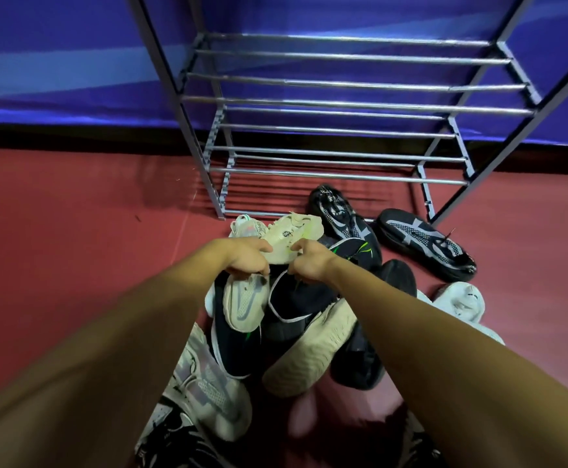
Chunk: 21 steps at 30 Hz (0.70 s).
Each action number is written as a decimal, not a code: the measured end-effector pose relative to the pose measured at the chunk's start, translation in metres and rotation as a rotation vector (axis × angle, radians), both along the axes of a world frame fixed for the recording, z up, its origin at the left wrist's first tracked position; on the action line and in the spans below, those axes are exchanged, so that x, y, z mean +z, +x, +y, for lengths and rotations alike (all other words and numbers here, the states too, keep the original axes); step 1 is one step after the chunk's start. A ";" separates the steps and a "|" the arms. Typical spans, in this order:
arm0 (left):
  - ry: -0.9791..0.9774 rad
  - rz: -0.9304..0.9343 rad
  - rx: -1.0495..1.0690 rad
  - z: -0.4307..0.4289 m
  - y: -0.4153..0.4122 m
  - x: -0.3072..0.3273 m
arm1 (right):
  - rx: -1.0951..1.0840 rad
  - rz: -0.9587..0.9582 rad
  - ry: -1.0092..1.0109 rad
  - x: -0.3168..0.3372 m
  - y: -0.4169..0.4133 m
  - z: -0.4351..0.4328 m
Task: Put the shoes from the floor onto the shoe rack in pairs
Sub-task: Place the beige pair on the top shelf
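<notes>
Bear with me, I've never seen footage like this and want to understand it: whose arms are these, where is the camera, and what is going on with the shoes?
There is no machine here: these are a person's two bare arms. The single picture comes from a wide-angle camera worn on the head, looking forward and down. The left hand and the right hand both grip a cream shoe above a pile of shoes on the red floor. Two black-and-grey shoes lie to the right, nearer the rack. Behind stands a metal shoe rack with bar shelves, against a blue wall.
</notes>
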<state>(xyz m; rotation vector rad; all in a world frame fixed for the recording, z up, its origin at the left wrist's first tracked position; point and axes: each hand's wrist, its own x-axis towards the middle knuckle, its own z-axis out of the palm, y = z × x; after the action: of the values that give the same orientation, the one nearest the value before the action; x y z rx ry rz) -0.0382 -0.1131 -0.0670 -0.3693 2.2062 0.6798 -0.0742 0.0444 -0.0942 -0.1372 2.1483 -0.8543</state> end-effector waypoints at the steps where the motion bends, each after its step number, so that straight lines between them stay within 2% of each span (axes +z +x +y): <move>1: -0.017 0.036 -0.021 0.001 0.000 0.006 | 0.016 0.057 0.008 0.006 -0.002 0.000; 4: 0.030 0.149 -0.024 0.008 0.001 0.029 | 0.034 0.177 -0.013 0.036 -0.006 0.006; 9: 0.153 0.311 0.062 0.013 0.005 0.077 | 0.024 0.250 -0.089 0.089 -0.012 0.020; 16: 0.056 0.537 0.016 0.015 0.008 0.175 | 0.060 0.445 -0.142 0.183 -0.015 0.029; 21: 0.054 0.818 0.045 0.014 0.010 0.247 | 0.006 0.494 -0.309 0.249 -0.024 0.044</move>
<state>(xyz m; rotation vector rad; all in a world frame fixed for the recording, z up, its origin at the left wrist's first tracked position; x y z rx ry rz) -0.0279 -0.0995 0.1804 -0.1119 2.9371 1.0431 -0.0985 0.0882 0.1548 -0.5619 2.4430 -1.2465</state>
